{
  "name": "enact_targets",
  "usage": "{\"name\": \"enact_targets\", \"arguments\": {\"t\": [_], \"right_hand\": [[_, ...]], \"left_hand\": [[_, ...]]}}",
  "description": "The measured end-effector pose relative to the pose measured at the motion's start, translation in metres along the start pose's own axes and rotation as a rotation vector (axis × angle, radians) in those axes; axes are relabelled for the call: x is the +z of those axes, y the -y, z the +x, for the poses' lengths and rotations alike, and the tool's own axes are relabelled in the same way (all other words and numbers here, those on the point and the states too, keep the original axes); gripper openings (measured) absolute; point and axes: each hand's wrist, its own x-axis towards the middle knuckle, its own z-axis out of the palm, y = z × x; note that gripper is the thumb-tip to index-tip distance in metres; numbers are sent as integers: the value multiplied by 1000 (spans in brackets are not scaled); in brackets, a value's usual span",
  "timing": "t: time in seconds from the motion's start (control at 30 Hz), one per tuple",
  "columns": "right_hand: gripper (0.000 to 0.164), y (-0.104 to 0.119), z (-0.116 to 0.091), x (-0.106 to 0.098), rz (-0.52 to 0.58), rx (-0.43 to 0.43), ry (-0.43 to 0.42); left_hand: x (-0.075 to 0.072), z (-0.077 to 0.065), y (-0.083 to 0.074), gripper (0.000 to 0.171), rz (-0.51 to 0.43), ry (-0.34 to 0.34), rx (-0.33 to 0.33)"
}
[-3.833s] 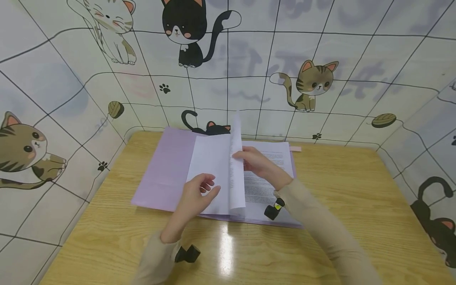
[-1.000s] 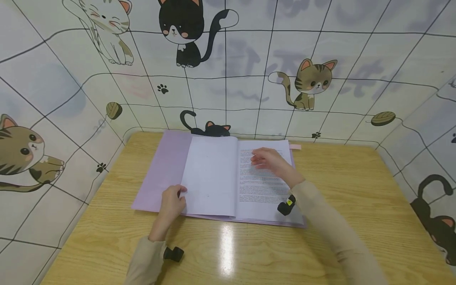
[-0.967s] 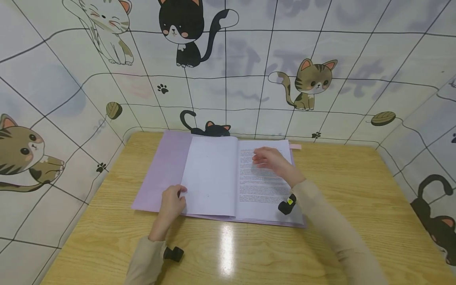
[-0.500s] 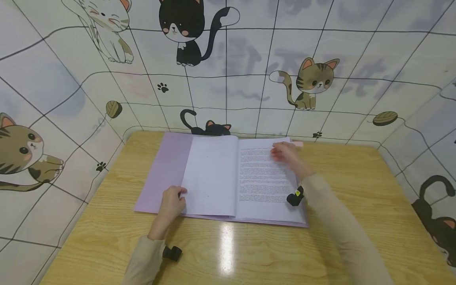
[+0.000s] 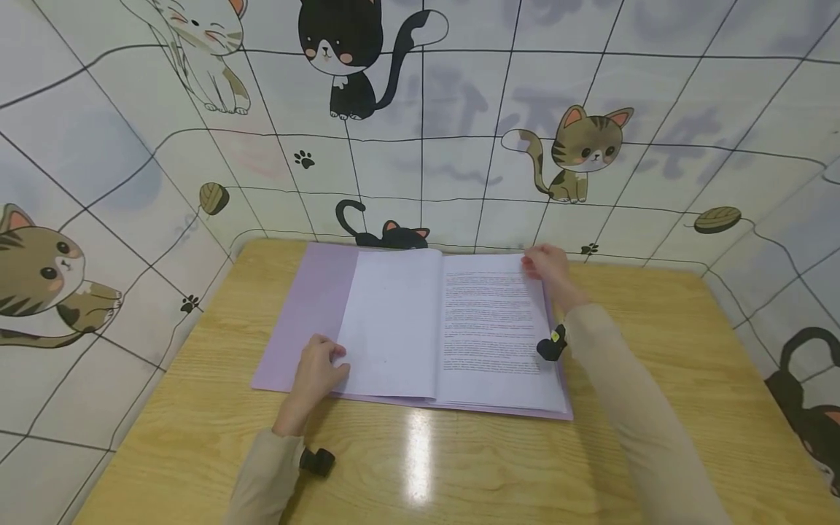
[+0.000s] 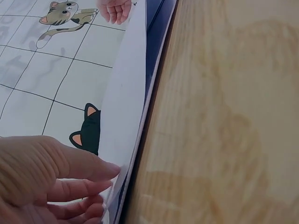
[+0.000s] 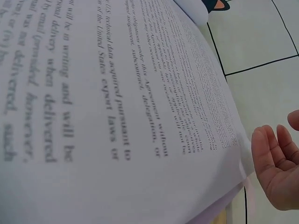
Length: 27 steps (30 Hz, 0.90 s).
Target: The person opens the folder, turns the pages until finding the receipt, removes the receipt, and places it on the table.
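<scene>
Reaching right hand (image 5: 547, 266): since the earlier frames I've watched it slide off the middle of the right page (image 5: 499, 390) to that page's far corner, right of centre in the head view; fingers loosely bent, thumb well clear of them, nothing seen between.
Resting left hand (image 5: 318, 372): left of centre, at the outer edge of the left page (image 5: 390, 321); thumb and forefinger slightly apart, other fingers relaxed, no paper pinched that I can see.
Lilac folder (image 5: 302, 321): lying open across the middle of the frame on the wooden table (image 5: 656, 313).
Flattened left page: a few seconds ago a sheet stood upright at the fold; now none does, and this blank side lies down. I judge that turn finished and the work shifted to the right page's corner.
Covered corner: blurred behind the fingers in the head view; whether they touch paper I cannot tell.
Pink strip (image 7: 250, 191): masked by the hand from above, only faint in the right wrist view.
Print (image 7: 117, 93): too small from above; close up, its lines run off the left edge.
Cropped hands: each wrist view cuts its own hand at the frame's side.
Sheets beneath: too tightly stacked for me to count.
</scene>
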Motion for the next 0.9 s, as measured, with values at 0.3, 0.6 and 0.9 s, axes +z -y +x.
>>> {"name": "enact_targets", "arguments": {"t": [0.3, 0.6, 0.9], "right_hand": [[40, -1, 8, -3, -70, -8, -44], [42, 2, 9, -7, -195, -92, -21], [46, 6, 7, -9, -251, -89, -3]], "left_hand": [[5, 1, 6, 15, -40, -6, 63], [6, -1, 12, 21, -112, 6, 69], [1, -2, 13, 31, -181, 91, 37]]}}
